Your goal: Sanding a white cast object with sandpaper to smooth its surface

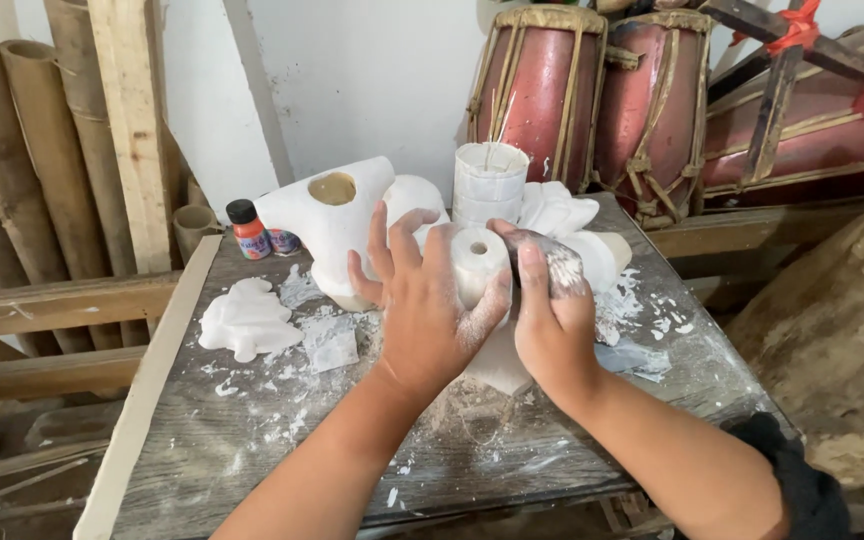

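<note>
Both hands wrap a white plaster cylinder [479,262] with a hole in its end: the left hand [422,305] cups its side, the right hand [552,315] pinches beside it. It looks stiff, chalky and chippable, best gripped around its body. White casts [332,215] crowd just beyond the fingers; a paint bottle [248,230] stands farther left.

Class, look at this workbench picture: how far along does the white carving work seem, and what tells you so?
Done: a finished-looking flat white shape lies on the wooden table, amid white chips. In hand: the left hand grips a white carved piece with a hole, and the right hand, dusted white, presses beside it. Left: probably colouring, since the small paint bottle stands capped and every piece is bare white.
</note>
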